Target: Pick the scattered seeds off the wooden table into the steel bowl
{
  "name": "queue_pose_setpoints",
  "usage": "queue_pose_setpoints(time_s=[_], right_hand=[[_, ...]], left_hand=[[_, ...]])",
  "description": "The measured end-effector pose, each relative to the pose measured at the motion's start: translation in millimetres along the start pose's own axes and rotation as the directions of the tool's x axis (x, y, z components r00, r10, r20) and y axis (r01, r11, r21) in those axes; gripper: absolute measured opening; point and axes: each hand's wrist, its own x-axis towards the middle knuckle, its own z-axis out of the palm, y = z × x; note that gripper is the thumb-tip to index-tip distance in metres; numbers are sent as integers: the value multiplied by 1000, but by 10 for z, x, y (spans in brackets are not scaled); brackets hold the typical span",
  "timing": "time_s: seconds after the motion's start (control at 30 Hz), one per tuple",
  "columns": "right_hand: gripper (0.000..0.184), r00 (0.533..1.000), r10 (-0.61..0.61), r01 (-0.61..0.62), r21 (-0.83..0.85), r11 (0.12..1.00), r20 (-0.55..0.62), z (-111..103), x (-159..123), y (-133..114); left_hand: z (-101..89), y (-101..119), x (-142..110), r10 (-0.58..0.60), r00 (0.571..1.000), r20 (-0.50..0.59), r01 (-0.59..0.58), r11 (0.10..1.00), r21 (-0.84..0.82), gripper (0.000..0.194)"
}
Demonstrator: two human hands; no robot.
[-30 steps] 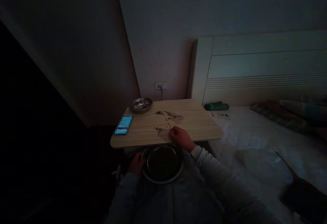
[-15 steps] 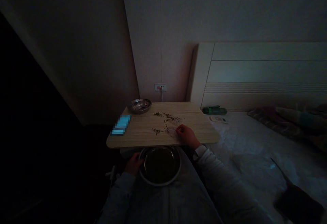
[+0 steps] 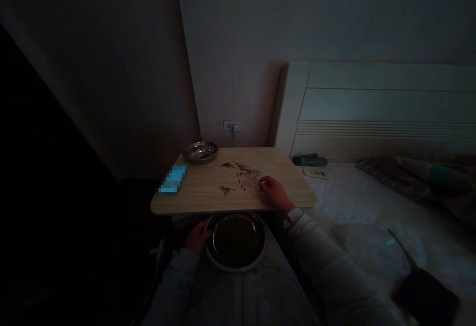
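A round metal bowl (image 3: 248, 267) with a pale rim rests on my lap, below the table's near edge. My left hand (image 3: 198, 238) is closed on its left rim. Its dark contents cannot be made out. Over the right part of the small wooden table (image 3: 201, 198), my right hand (image 3: 275, 193) is closed in a pinch. A faint pale thing shows at the fingertips, too small to name. Just left of those fingers lie small dark-green grains (image 3: 248, 171), like beans, scattered in loose clusters.
An empty-looking steel bowl (image 3: 201, 153) stands at the table's back left. A blurred-out blue screen (image 3: 173, 181) lies in front of it. To the right, the bed holds a green bottle (image 3: 310, 160), a phone-like pale object (image 3: 315, 173) and a dark flat thing with a long handle (image 3: 427, 294).
My right hand has shifted slightly right and away from me over the table, off the nearer grains. My left hand stays on the bowl's rim. The whole view has turned a little.
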Motion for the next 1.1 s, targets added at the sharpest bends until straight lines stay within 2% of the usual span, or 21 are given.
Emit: queue_pose_setpoints(time_s=[0.2,0.43,0.53,0.8,1.1], right_hand=[[16,964,-230,253,-192,948,134,143,72,-327],[18,902,-354,423,-343,839,247,196,52,-521],[21,895,-347,436,-387,812,280,230,35,-548],[26,935,-241,338,-441,831,261,288,152,-682],[32,908,-255,406,-546,733,332,369,136,-773]], left_hand=[[-93,-17,-3,-32,999,1,32,999,-31,25],[-121,-13,-27,-27,1000,0,27,999,-40,23],[-111,-45,-21,-32,999,12,33,996,-77,25],[-149,-67,-21,-55,998,0,55,995,-87,25],[-192,-125,17,-45,999,-19,43,997,-61,27]])
